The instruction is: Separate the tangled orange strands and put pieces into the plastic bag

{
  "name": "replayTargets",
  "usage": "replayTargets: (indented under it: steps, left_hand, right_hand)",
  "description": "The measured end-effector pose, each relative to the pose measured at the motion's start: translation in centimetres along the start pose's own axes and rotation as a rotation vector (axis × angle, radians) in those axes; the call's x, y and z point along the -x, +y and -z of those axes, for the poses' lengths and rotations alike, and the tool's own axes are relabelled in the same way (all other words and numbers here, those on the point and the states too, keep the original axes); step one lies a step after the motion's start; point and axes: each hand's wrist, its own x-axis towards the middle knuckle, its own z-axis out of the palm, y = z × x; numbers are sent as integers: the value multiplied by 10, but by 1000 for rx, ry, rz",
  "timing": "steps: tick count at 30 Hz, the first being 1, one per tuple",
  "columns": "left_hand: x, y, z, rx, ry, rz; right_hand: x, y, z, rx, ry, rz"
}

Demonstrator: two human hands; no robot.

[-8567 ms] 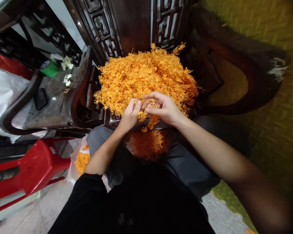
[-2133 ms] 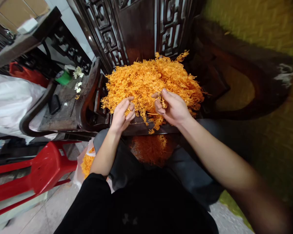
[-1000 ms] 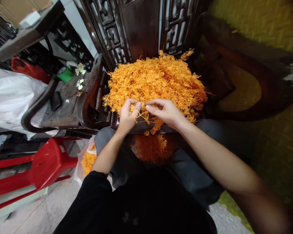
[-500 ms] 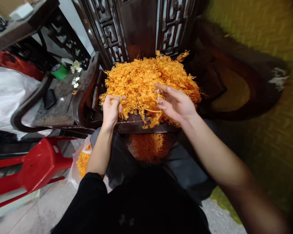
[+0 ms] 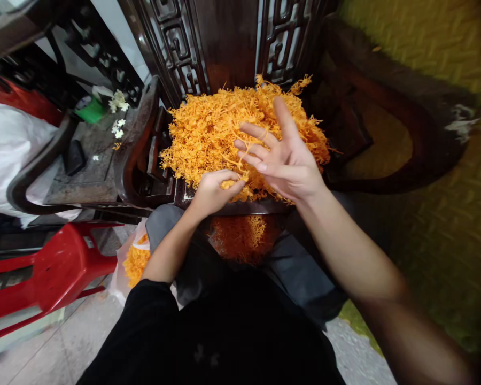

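A big heap of thin orange strands [image 5: 224, 128] lies on the seat of a dark carved wooden chair [image 5: 220, 48] in front of me. My left hand [image 5: 214, 191] is at the heap's near edge, its fingers pinched on a small tuft of strands. My right hand [image 5: 282, 158] is raised over the heap with its fingers spread; a few strands cling across them. More orange strands [image 5: 240, 240] lie below the seat edge between my knees.
A second dark wooden chair [image 5: 84, 166] at the left carries small white flowers [image 5: 118, 101], a green object and a black object. A red plastic stool [image 5: 52, 272] stands lower left. A bag of orange strands [image 5: 134, 262] sits by my left knee. A white sack [image 5: 4, 149] is far left.
My right hand has lifted and spread its fingers wide over the heap. My left hand has moved right, back to the near edge, and pinched strands there.
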Motion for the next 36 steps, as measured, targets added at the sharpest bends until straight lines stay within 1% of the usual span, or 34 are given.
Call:
replayTargets:
  steps: [2,4,6,8,10,12,13,14,15,16,19,21,23,25,28,31,33,36]
  left_hand:
    - [1,-2,7,63,35,75]
    - [2,-3,16,150,46,141]
    - [4,-3,23,216,35,180]
    - [6,-3,28,236,3,195]
    - [6,-2,30,224,-47,196]
    - [5,-1,31,210,-107,194]
    - [5,-2,30,208,-132,198]
    - [4,-3,30,211,-140,209]
    - [4,-5,29,215,-122,224]
    - [3,-7,28,219,-76,237]
    - [0,-20,29,214,161,241]
    - [-2,-29,32,198,286,233]
    - [-3,-36,37,165,370,230]
    - [-4,-40,42,84,458,207]
    - [-4,-39,46,-90,567,127]
    - [-4,-34,44,-190,594,27]
    - [-3,-31,40,-195,565,-23]
    - [-5,-31,36,-184,510,-41]
  right_hand:
    - [-1,-1,10,51,39,-18]
    - [-1,0,18,112,83,-46]
    - [-1,2,22,206,67,-108]
    - [0,4,23,290,-58,-207]
    - [0,5,22,321,-240,-311]
    - [1,9,22,339,-389,-368]
    - [1,12,22,367,-431,-374]
    - [2,15,23,403,-445,-368]
    - [2,19,23,434,-435,-358]
    - [2,22,24,448,-408,-352]
    - [4,28,26,375,-338,-383]
    - [4,28,26,322,-349,-424]
    - [3,25,26,316,-369,-450]
    - [1,21,27,327,-353,-475]
    - [-1,19,28,332,-303,-528]
    - [-1,21,28,332,-284,-528]
    - [-1,24,27,347,-252,-500]
    - [-2,31,23,354,-196,-446]
